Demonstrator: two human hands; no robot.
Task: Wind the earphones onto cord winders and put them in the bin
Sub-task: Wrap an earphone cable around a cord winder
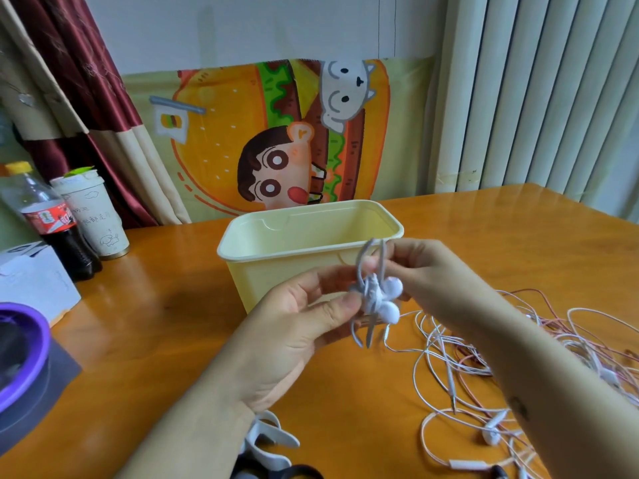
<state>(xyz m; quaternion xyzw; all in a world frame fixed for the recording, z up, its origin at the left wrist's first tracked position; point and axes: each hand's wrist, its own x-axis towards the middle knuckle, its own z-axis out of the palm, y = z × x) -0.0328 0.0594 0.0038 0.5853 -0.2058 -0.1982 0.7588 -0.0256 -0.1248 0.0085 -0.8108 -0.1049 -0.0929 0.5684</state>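
Hands, left point(294, 326) and right point(427, 271), pinch earphones point(385, 300) before bin point(269, 276).

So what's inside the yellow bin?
Only the bin's bare inside walls show, with nothing against them. Its bottom is hidden behind its own near wall, so I can't tell if anything lies down there.

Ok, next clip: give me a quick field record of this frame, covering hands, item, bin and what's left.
left hand: pinches the earphone bundle from the side
right hand: pinches its upper part
earphone bundle: white, on a winder, held in front of the bin
bin: pale yellow, open, floor hidden
loose earphones: tangled on the table, right side
spare winders: white, by the left forearm
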